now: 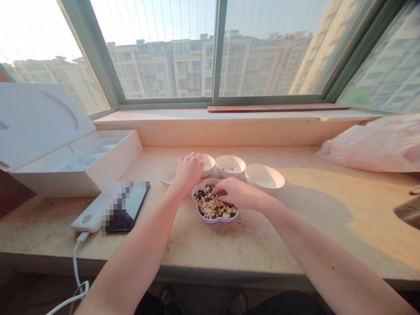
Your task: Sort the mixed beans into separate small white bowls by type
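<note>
My right hand (236, 193) reaches into a lilac, lobed dish (216, 220) of mixed beans (210, 204). Its thumb and fingertips touch the beans, with a gap between them. The mix holds black, yellow, pale and a few red pieces. Behind the dish, my left hand (190, 169) hangs over a white bowl (208, 165), fingers bent downward and their tips hidden. To its left sits another white bowl (166, 173), partly covered by the hand. A third white bowl (230, 165) has a few dark pieces at its bottom. Farthest right stands a fourth bowl (265, 176).
An open white box (114, 164) stands at the left. Before it lie a white power bank (88, 218) with a cable (76, 262) and a dark phone (129, 210). A pale plastic bag (377, 146) rests at the right. Windows rise behind the counter (262, 249).
</note>
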Tool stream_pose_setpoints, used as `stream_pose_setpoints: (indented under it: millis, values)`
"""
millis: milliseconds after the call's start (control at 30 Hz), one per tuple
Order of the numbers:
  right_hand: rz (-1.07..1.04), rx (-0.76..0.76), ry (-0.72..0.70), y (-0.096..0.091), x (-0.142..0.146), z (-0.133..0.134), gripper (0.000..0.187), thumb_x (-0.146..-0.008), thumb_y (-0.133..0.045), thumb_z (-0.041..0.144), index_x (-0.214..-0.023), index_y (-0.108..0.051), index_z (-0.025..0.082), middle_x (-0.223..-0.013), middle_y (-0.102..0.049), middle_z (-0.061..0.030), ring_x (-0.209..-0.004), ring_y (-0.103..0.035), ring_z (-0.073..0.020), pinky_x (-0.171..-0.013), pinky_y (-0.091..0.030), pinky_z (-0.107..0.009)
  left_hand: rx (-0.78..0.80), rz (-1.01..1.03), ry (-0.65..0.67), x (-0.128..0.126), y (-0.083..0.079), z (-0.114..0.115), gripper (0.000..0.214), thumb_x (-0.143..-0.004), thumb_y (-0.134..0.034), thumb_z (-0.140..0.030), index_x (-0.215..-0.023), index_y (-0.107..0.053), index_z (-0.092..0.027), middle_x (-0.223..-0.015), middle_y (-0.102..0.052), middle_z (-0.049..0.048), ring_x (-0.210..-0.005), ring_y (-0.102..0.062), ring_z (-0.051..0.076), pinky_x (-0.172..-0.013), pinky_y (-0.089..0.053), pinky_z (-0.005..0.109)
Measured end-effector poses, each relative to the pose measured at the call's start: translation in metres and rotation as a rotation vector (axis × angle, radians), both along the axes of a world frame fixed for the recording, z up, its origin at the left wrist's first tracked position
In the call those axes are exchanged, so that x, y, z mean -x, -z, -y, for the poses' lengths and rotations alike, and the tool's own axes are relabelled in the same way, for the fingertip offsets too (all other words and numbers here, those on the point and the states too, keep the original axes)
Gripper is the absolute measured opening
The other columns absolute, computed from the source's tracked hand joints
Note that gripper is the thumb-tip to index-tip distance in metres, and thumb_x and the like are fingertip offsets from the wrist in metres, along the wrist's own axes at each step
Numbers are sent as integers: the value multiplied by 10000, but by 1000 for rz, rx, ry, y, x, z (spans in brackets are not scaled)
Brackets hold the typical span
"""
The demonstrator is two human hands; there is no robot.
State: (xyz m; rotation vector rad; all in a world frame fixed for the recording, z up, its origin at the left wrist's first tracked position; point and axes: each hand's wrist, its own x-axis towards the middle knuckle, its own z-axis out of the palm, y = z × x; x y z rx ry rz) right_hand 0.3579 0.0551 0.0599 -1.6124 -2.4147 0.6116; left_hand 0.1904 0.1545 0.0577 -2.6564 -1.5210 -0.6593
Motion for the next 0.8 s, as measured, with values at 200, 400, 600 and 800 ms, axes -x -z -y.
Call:
stream_pose_setpoints:
  millis: [200,400,600,800]
  values:
    - [-2,-5,15,0,1,0,197,-808,-531,134,-758,-714,186,-787,-716,-29,-690,-610,-151,-578,-385,-260,-12,44,29,1,-1,3,321,-988,-436,-261,-1175,-684,-182,-1177,-697,109,-1099,-641,260,-981,-444,400]
    - [12,-15,40,0,1,0,170,-788,-554,146,-737,-710,186,-759,-694,-29,-681,-598,-147,-571,-382,-255,-4,55,31,1,-3,7,308,-978,-447,-244,-1148,-699,-197,-1171,-702,93,-1075,-653,253,-968,-460,393]
    - [-23,12,77,-2,-1,1,201,-801,-585,175,-856,-776,197,-850,-738,-44,-735,-631,-164,-610,-416,-265,8,75,38,4,-3,9,312,-969,-458,-241,-1166,-698,-202,-1177,-706,86,-1083,-654,254,-979,-464,391]
    - [-47,-5,76,-9,-1,4,239,-844,-592,208,-920,-817,232,-893,-765,-35,-760,-649,-170,-668,-445,-277,22,95,49,7,-3,9,317,-963,-458,-228,-1174,-694,-206,-1214,-695,82,-1103,-644,249,-994,-465,384]
